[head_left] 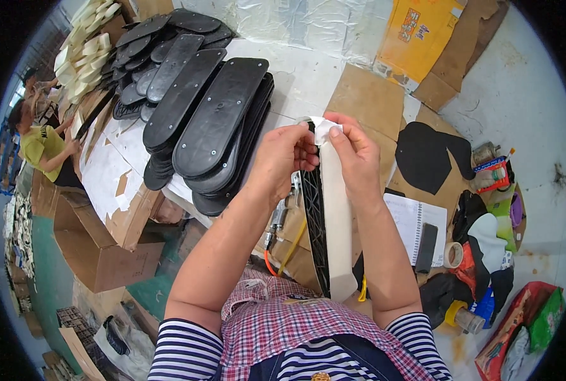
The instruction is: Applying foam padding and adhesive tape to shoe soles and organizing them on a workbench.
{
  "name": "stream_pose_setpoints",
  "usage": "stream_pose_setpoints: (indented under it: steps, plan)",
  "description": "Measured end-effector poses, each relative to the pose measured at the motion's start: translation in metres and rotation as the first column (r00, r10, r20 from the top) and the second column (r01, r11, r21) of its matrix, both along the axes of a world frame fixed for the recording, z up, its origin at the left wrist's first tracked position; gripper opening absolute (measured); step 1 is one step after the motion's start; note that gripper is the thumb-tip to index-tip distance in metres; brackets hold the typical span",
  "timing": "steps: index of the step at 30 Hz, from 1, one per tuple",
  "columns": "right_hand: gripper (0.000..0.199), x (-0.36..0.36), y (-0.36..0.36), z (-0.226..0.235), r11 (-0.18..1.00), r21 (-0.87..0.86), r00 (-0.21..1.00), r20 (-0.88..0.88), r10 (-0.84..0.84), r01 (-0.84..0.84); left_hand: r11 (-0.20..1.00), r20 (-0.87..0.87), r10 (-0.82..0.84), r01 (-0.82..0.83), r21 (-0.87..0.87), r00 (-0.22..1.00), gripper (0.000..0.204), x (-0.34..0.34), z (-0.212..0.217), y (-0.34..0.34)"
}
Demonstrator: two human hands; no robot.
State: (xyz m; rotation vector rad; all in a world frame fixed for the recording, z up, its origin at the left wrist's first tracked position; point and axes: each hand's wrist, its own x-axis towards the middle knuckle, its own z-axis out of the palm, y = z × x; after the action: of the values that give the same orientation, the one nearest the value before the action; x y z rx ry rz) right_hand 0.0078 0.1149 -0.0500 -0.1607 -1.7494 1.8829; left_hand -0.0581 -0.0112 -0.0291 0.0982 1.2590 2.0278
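A long narrow piece stands on edge between my forearms, its near end close to my apron. One side is a black ribbed plastic board (314, 232); the other is a smooth cream cover (337, 222). At the far end, white material (323, 130) is folded over the top. My left hand (281, 155) is closed with curled fingers at that end, on the black side. On the cream side, my right hand (359, 155) pinches the white material between thumb and fingers. Beyond my left hand lie stacked black oblong boards (222, 120) with screws in them.
An air tool (278, 216) with an orange hose lies left of the piece. On the right are black fabric (426, 159), a spiral notebook (397, 219), a dark phone-like slab (426, 247) and a tape roll (453, 254). A cardboard box (121, 260) and a co-worker (45, 149) are at left.
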Motion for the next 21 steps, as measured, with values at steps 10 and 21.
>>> stream_pose_setpoints:
  steps: [10,21]
  plan:
    - [0.018,0.003,-0.002,0.005,0.998,-0.047,0.999,0.017,-0.034,0.035,0.994,-0.204,0.049,-0.067,-0.083,0.978,0.011,0.014,0.000,0.001]
    - [0.021,0.012,-0.002,0.011,0.907,-0.422,1.000,0.007,0.013,-0.009,0.986,-0.203,0.109,-0.132,-0.101,0.973,0.010,0.022,0.002,-0.001]
